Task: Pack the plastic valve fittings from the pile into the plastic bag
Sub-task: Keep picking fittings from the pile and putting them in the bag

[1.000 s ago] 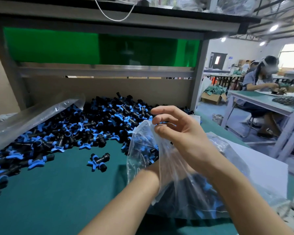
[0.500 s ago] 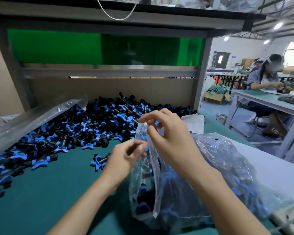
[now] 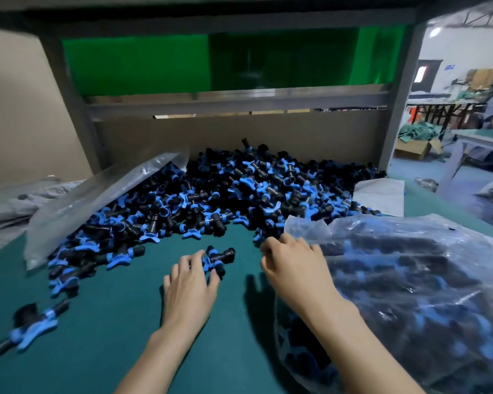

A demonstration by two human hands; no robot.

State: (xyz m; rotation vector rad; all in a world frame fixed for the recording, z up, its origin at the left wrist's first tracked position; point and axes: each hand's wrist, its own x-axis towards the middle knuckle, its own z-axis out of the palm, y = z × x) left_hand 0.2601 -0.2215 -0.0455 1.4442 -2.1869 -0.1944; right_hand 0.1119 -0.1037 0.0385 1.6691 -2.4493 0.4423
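Change since half a second ago: both hands were up at the bag's mouth. Now the plastic bag (image 3: 410, 280) lies slumped on its side on the right of the desk (image 3: 97, 322), already well filled with black-and-blue fittings.

Left hand (image 3: 192, 275): has left the bag and gone forward. It lies flat, fingers spread wide, with the fingertips on a small cluster of loose fittings (image 3: 219, 258) just in front of the main pile (image 3: 239, 189). Nothing is gripped yet.

Right hand (image 3: 293, 263): lowered to the bag's near edge, fingers curled. Cannot tell whether it pinches the film or only rests against it.

Reading: one load is in and the next pick-up is starting. The mouth no longer looks held open, so it will likely need reopening before the next drop.

The pile remains large, so the task is far from done. One stray fitting (image 3: 32, 322) sits apart at front left.
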